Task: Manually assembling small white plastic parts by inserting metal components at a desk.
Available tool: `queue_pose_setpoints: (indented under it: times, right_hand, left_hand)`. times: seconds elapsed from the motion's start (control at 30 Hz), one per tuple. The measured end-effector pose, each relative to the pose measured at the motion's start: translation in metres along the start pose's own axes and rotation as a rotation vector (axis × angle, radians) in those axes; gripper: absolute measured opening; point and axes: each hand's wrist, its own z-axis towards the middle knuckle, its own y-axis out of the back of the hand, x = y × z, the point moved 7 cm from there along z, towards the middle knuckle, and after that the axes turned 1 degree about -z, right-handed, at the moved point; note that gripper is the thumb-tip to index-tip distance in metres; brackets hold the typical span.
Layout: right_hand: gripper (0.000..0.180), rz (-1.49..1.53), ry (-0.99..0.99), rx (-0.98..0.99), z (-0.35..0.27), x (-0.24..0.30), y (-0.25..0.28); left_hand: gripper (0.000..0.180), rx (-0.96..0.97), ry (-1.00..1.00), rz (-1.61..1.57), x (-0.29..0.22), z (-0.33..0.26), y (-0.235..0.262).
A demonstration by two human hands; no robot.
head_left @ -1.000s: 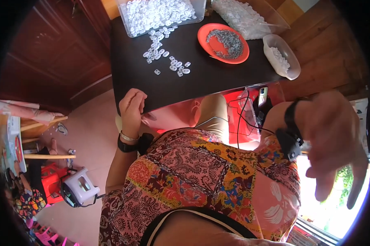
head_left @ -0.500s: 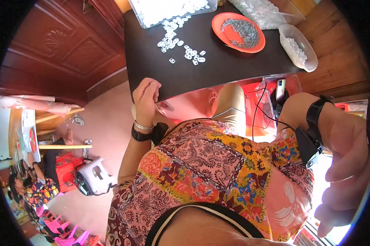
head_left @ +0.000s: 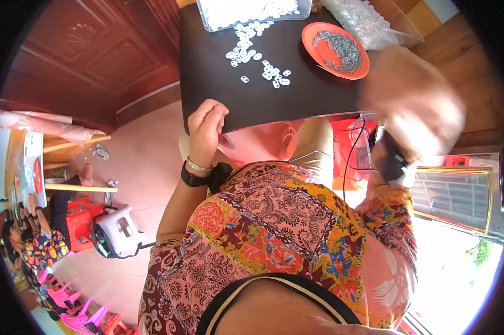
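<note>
My left hand (head_left: pixel 207 124) rests at the front left edge of the dark table (head_left: pixel 313 97), its fingers curled closed. Whatever it may hold is hidden. Over the table's right end, my right hand (head_left: pixel 413 100) is smeared by motion, so its fingers cannot be read. Beside it lies an orange-red plate (head_left: pixel 309 46) holding a heap of small grey metal pieces (head_left: pixel 348 54). Small white plastic pieces with holes (head_left: pixel 242 51) are strewn left of the plate, with a smaller cluster (head_left: pixel 275 73) nearer to me.
A clear tub (head_left: pixel 204 18) full of white pieces stands at the far edge. Right of it lies a clear plastic bag (head_left: pixel 366 25) of pale pieces. Black cables (head_left: pixel 349 159) hang below the table. A grey-white stool (head_left: pixel 118 231) and another person (head_left: pixel 45 245) are at left.
My right hand has swung from the far right, near the camera, inward over the table's right end, covering where the white bowl stood. My left hand stays closed at the table edge.
</note>
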Motion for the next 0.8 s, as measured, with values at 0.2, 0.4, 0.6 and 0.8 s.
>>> queue_pose_setpoints:
  times: [0.2, 0.4, 0.6, 0.8]
  right_hand:
    - [0.020, -0.430, -0.521, 0.160, -0.052, -0.156, -0.113]
    - [0.013, -0.676, -0.565, 0.236, -0.055, -0.185, -0.158]
    - [0.010, -0.590, -0.602, 0.247, -0.051, -0.191, -0.164]
    - [0.011, -0.348, -0.616, 0.146, -0.048, -0.174, -0.155]
  left_hand:
    - [0.019, 0.079, -0.017, -0.018, -0.003, 0.003, -0.008]
    - [0.019, 0.080, -0.036, -0.023, -0.006, 0.000, -0.005]
    - [0.020, 0.097, -0.046, -0.011, -0.008, -0.002, -0.005]
    - [0.021, 0.139, -0.040, -0.003, -0.009, 0.001, -0.007]
